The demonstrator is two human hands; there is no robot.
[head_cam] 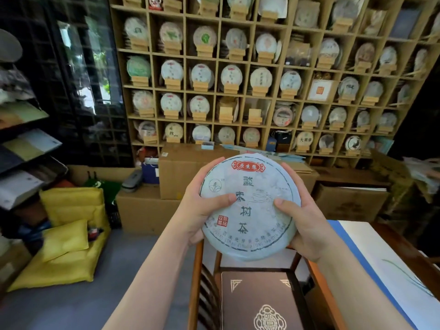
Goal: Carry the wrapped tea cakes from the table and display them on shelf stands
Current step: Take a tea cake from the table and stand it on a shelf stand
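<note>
- Tea cake, round, pale blue-grey wrapper, sits between your two hands in mid-air, printed face toward you, red label at top.
- Your left hand grips the cake's left edge: thumb across the front face, fingers curled round the rim behind (fingertips hidden).
- Your right hand grips the right edge the same way, thumb pressed on the front near the centre, fingers wrapped round the back.
- Cake is held over a wooden chair with a brown patterned cushion, well apart from the shelf.
- Shelf is a grid of cubbies, most holding a wrapped cake upright on a small wooden stand (labels too blurred to read).
- Cardboard boxes stacked below the shelf; yellow bags on the floor to your left.
- Table edge shows at right with white paper on it.
</note>
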